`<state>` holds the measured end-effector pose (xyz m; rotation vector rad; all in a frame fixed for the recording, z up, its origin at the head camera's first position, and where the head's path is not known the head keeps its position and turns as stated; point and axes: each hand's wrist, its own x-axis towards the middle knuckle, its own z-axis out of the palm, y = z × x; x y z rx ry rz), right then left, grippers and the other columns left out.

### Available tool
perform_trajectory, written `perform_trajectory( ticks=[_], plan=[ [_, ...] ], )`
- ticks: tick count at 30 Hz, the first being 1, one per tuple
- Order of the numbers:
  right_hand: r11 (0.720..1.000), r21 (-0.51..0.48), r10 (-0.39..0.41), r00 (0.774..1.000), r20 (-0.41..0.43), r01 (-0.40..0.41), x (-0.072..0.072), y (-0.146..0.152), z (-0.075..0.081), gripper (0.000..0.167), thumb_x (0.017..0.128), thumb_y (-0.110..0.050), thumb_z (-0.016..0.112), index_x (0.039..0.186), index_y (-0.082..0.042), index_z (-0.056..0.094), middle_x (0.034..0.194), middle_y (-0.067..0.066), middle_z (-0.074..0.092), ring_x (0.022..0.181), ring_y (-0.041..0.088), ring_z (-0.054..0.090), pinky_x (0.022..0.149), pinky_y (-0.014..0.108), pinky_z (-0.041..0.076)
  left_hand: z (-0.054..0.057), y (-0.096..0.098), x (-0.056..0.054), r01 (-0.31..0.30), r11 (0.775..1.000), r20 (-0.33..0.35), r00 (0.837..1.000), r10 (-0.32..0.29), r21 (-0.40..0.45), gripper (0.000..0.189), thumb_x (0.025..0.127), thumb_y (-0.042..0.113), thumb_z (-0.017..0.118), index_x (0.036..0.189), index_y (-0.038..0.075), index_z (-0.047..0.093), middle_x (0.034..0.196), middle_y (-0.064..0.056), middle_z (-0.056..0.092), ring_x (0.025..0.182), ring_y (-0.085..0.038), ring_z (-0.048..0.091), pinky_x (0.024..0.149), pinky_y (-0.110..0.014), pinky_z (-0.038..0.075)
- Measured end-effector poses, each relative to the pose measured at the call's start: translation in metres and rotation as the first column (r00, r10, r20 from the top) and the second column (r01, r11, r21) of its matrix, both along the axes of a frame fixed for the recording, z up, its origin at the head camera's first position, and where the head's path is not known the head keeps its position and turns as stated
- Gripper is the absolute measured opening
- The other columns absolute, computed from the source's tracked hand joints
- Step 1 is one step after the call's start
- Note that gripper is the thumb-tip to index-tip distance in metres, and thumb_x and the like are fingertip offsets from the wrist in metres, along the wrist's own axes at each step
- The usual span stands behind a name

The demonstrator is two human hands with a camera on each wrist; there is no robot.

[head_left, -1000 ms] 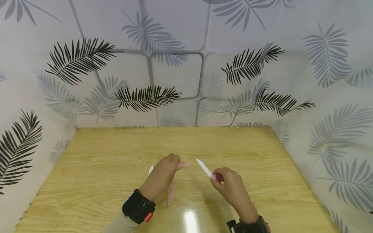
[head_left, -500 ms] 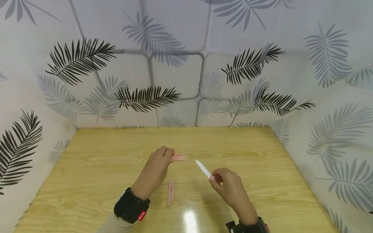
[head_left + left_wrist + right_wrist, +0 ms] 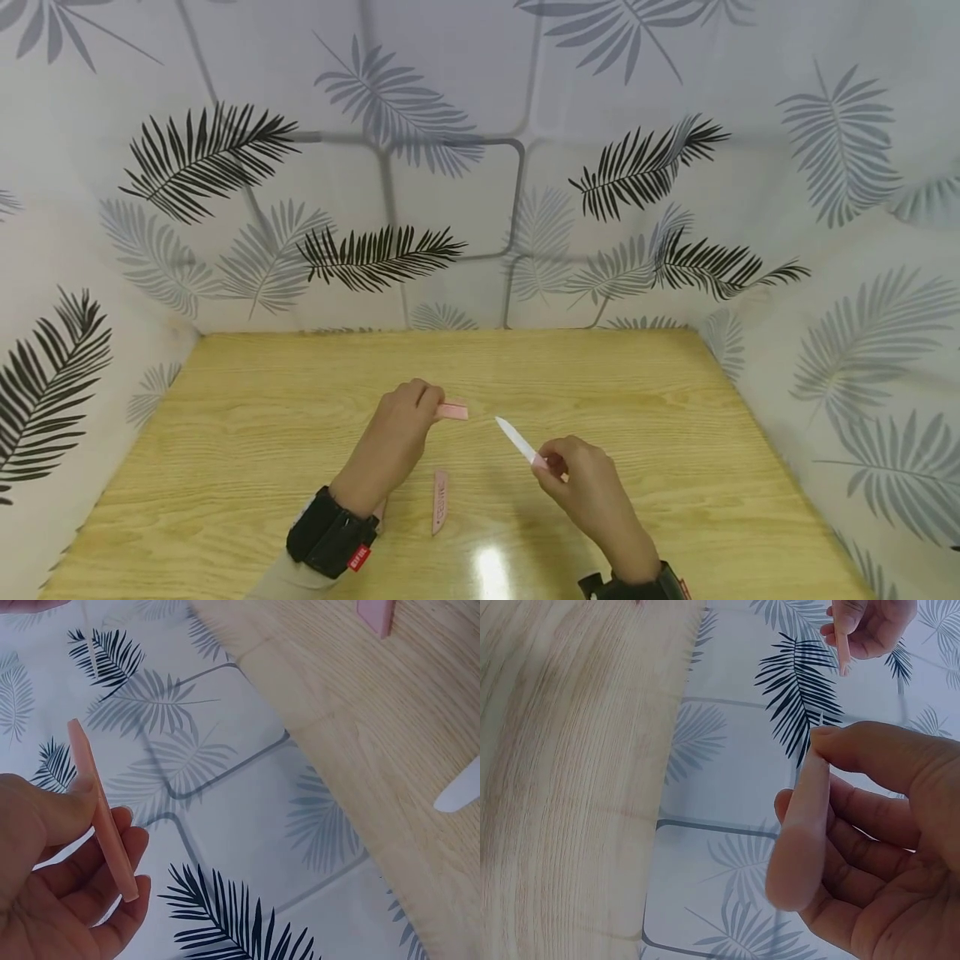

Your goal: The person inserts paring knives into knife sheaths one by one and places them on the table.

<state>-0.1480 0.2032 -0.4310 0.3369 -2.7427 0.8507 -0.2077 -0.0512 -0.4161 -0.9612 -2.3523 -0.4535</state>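
My right hand [image 3: 588, 483] grips a small fruit knife [image 3: 516, 440] by its pink handle [image 3: 802, 847], the white blade bare and aimed up and left in the head view. In my left hand [image 3: 397, 433] is a pink blade sheath [image 3: 452, 411], pinched between thumb and fingers and seen edge-on in the left wrist view. The sheath and the blade tip are apart, both above the table. A second pink sheath [image 3: 440, 502] with printed letters lies on the table between my forearms. Another white blade [image 3: 461, 789] lies on the table, hidden in the head view by my left arm.
The wooden table [image 3: 600, 367] ends at a pale cloth [image 3: 457, 200] with a leaf print, which hangs behind it and along both sides. A pink handle end [image 3: 381, 515] peeks out beside my left wrist strap [image 3: 330, 533].
My left hand has moved left and slightly away with the sheath, uncovering the second sheath fully. My right hand has shifted a little left with the fruit knife.
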Motion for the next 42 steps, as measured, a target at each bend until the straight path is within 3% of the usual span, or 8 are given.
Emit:
perform_trajectory(
  ticks=[10,18,26,42],
  plan=[
    [1.000,0.008,0.016,1.000,-0.018,-0.015,0.001,-0.003,0.000,0.009,0.080,-0.010,0.077,0.086,-0.008,0.071,0.073,-0.008,0.059,0.066,0.002,0.053,0.064,0.027,0.051,0.000,0.000,0.003,0.018,0.999,0.030,0.999,-0.016,-0.052,0.015,0.090,0.009,0.064,0.103,0.005,0.056,0.095,-0.006,0.057,0.085,-0.023,0.056,0.072,-0.036,0.049],
    [0.998,0.001,0.065,0.997,-0.047,-0.065,0.001,-0.008,0.001,0.009,0.080,-0.009,0.077,0.086,-0.008,0.071,0.074,-0.008,0.060,0.067,0.002,0.054,0.068,0.029,0.055,0.000,0.002,0.001,0.029,0.997,0.042,0.999,-0.026,-0.066,0.012,0.092,0.017,0.061,0.098,0.008,0.056,0.092,-0.003,0.057,0.082,-0.021,0.057,0.070,-0.035,0.050],
    [0.995,0.004,0.098,0.993,-0.068,-0.098,-0.001,-0.012,0.004,0.009,0.079,-0.008,0.077,0.086,-0.008,0.070,0.074,-0.007,0.061,0.067,0.002,0.055,0.067,0.028,0.054,0.003,0.003,0.000,0.027,0.994,-0.008,1.000,-0.028,-0.110,0.020,0.086,0.008,0.069,0.099,0.007,0.054,0.093,-0.006,0.054,0.081,-0.020,0.052,0.066,-0.032,0.044],
    [0.995,0.007,0.098,0.994,-0.048,-0.098,0.002,-0.014,0.005,0.008,0.080,-0.009,0.077,0.086,-0.008,0.071,0.075,-0.006,0.062,0.067,0.002,0.055,0.066,0.026,0.054,0.004,0.003,0.001,0.006,0.984,-0.006,1.000,-0.007,-0.178,0.018,0.088,0.006,0.067,0.098,0.007,0.053,0.093,-0.006,0.053,0.082,-0.020,0.051,0.068,-0.033,0.044]
  ],
)
